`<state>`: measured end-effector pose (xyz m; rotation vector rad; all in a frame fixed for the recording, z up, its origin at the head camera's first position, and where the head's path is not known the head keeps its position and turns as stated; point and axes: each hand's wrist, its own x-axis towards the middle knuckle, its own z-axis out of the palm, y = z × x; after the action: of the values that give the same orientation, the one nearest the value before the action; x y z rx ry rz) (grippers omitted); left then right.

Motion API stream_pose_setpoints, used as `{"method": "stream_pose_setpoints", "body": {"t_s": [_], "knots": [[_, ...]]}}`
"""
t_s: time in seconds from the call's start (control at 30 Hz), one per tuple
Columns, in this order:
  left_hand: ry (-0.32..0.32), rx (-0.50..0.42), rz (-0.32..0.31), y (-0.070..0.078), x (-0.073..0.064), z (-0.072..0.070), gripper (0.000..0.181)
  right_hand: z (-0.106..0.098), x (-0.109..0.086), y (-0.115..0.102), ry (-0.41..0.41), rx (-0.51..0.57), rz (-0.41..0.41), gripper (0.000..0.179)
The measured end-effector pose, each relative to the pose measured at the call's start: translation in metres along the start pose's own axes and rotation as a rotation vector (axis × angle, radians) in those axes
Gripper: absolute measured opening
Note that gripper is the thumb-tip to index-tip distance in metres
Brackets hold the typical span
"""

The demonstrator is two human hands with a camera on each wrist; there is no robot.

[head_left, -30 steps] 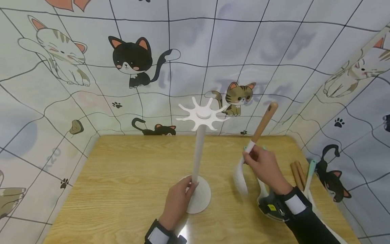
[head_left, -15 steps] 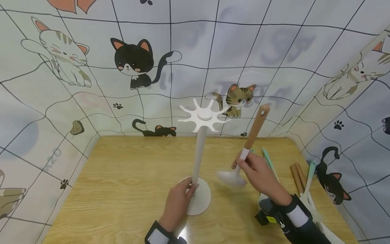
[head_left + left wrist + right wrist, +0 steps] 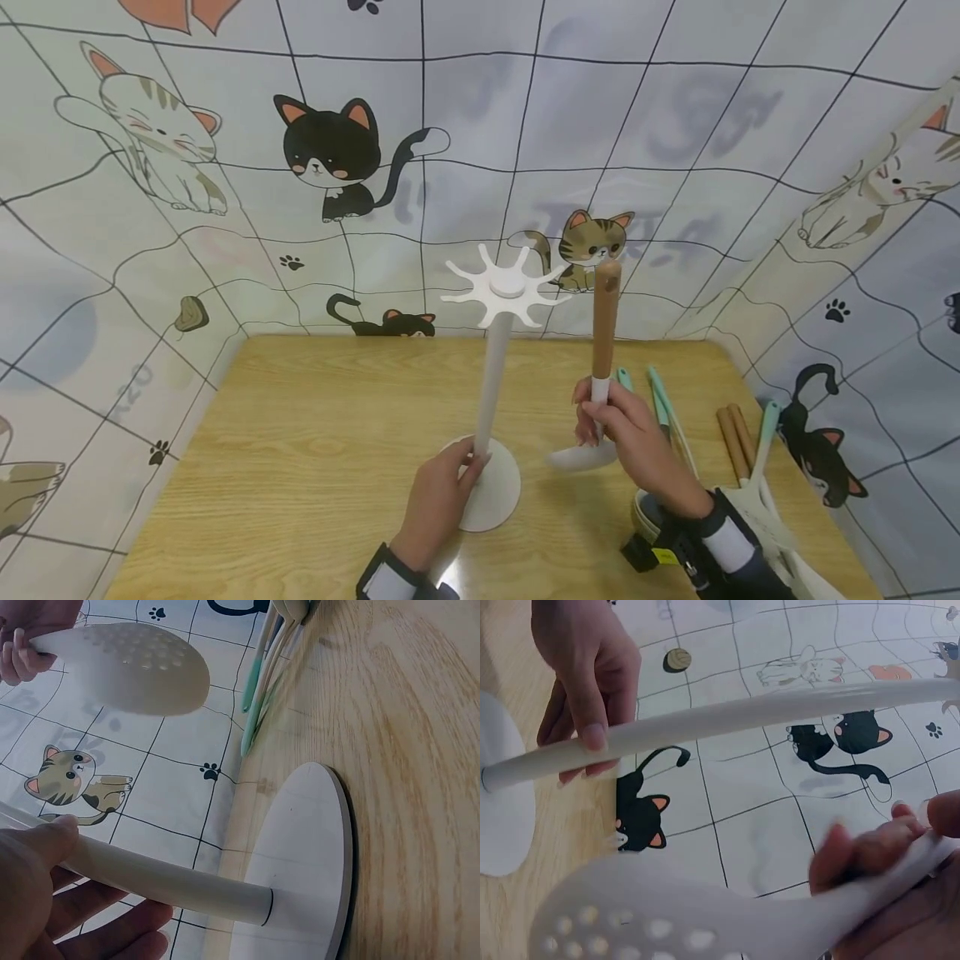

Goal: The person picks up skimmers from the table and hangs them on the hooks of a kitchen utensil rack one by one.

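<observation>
A white stand [image 3: 491, 383] with a round base [image 3: 504, 492] and a star-shaped top of several prongs [image 3: 507, 283] stands upright on the table. Low on its pole, just above the base, my left hand [image 3: 437, 500] pinches it between thumb and fingers. To the right of the pole, my right hand [image 3: 633, 433] grips a white slotted spoon by its neck, just below the wooden handle [image 3: 606, 325]. The spoon is held upright, handle up, its bowl [image 3: 583, 457] above the table and apart from the stand. Round holes show in the bowl [image 3: 622, 922] in the right wrist view.
At the table's right lie more utensils: mint-green handles [image 3: 660, 400] behind my right hand, two wooden handles [image 3: 735, 433], and another mint-green handle [image 3: 767, 433]. My right forearm partly hides them. A cat-patterned cloth [image 3: 465, 117] rises behind the wooden table [image 3: 322, 433].
The right hand has turned the slotted spoon from leaning right to nearly upright, its bowl swinging left and then slightly back right. The left hand and the stand stay put.
</observation>
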<state>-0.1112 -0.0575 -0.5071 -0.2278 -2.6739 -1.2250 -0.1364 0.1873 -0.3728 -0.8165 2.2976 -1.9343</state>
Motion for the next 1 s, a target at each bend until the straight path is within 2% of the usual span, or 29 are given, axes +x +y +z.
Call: {"method": "stream_pose_setpoints", "body": {"t_s": [0.07, 0.27, 0.43, 0.5, 0.77, 1.0], "knots": [[0.003, -0.003, 0.004, 0.000, 0.000, 0.000, 0.037, 0.002, -0.001, -0.001, -0.001, 0.035, -0.033, 0.017], [-0.001, -0.004, 0.007, 0.000, 0.000, -0.001, 0.037, 0.006, -0.003, -0.004, -0.019, 0.051, -0.123, 0.019], [-0.006, 0.008, -0.002, 0.000, -0.001, -0.001, 0.035, 0.007, -0.006, -0.006, -0.059, 0.042, -0.112, 0.019], [-0.008, 0.008, -0.003, 0.000, 0.000, -0.001, 0.034, 0.008, -0.007, -0.007, -0.064, 0.048, -0.134, 0.020], [-0.010, 0.001, 0.007, 0.000, 0.000, -0.002, 0.032, 0.010, -0.009, -0.008, -0.079, 0.173, -0.309, 0.033], [0.006, 0.006, 0.015, 0.000, -0.001, -0.001, 0.032, 0.010, -0.010, -0.013, -0.107, 0.152, -0.320, 0.038]]}}
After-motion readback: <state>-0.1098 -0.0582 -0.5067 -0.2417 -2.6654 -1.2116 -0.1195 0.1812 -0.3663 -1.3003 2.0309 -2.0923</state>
